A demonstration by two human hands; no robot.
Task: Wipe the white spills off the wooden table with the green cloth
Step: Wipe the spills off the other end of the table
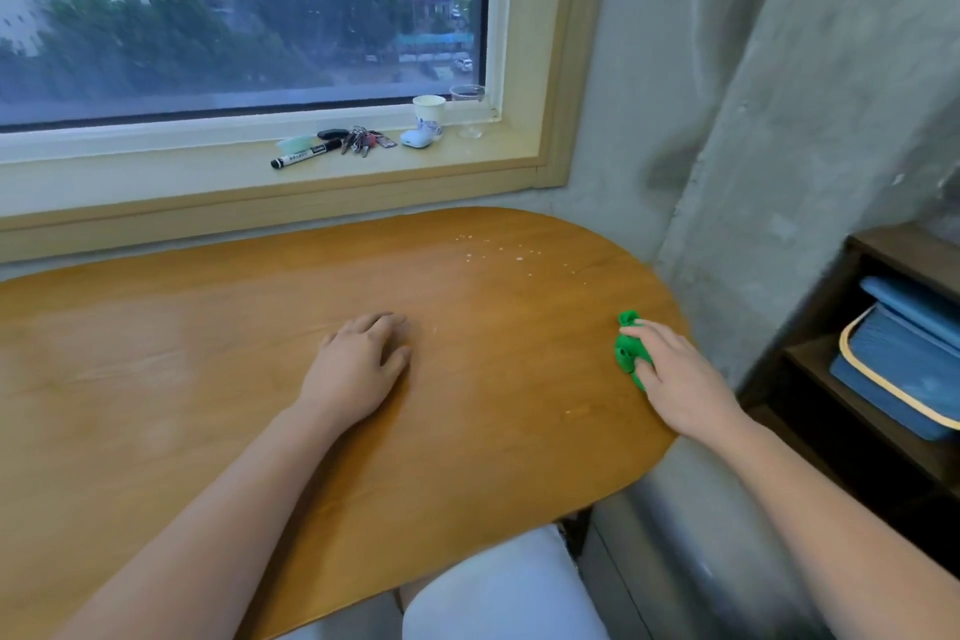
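Green cloth [626, 347] sits bunched up near the right end of the wooden counter [260, 379], close to the rounded edge. Right hand [675, 379] lies on top of it, fingers spread over the wad and pressing it down; looks like a loose grip rather than a tight fist, though the palm hides most of the cloth. Left hand [358, 364] rests flat on the counter, fingers slightly curled, holding nothing, well apart from the cloth.

White spills [511, 252] are a scatter of small specks on the far right part of the counter, toward the window. From the cloth they lie ahead and a bit to the left. The scatter runs roughly left to right, dipping toward the near right. A fainter mark [576, 412] sits nearer, between the two hands; possibly another spill, too blurred to be sure. Right hand is clearly nearer the specks, so the likely move is a push of the cloth forward and slightly left.

On the window sill [156, 172]: a black marker [306, 155] with a white label, text unreadable; a bunch of keys [363, 140]; a white paper cup [429, 112] with a blue print; a clear glass [469, 112]. No brand legible anywhere. Blue cushions [904, 353] on the shelf at right.
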